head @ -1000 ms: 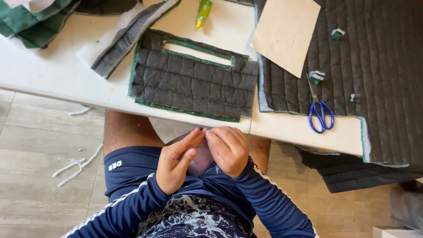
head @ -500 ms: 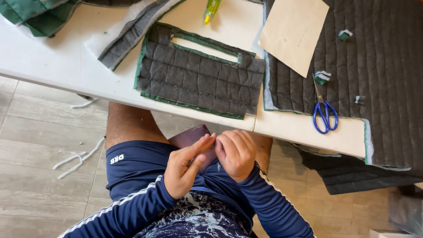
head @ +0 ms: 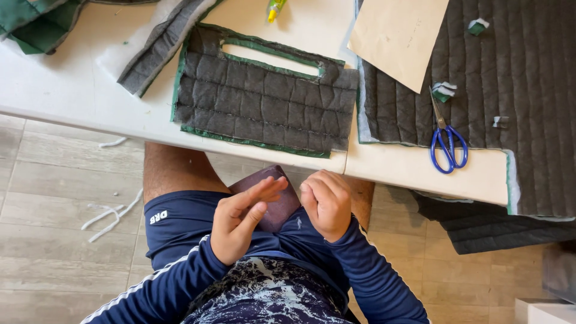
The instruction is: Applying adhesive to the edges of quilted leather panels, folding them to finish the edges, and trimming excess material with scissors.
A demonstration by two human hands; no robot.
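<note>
Both hands hover over my lap, below the table edge. A small dark maroon fabric piece (head: 277, 203) lies on my blue shorts between them. My left hand (head: 240, 221) has its fingers stretched out straight, their tips resting on the maroon piece's left side. My right hand (head: 327, 205) is curled into a loose fist just right of the piece, knuckles up; whether anything small sits inside it is hidden.
On the white table (head: 78, 102) lie a quilted grey panel with green edging and a slot (head: 258, 102), a large quilted grey sheet (head: 516, 78), a tan paper sheet (head: 399, 36) and blue-handled scissors (head: 447, 141). Green fabric (head: 30, 24) sits far left. White scraps (head: 111, 213) lie on the floor.
My hands, pressed together over the maroon piece a second ago, have drawn slightly apart, and more of the piece now shows. My left fingers have straightened.
</note>
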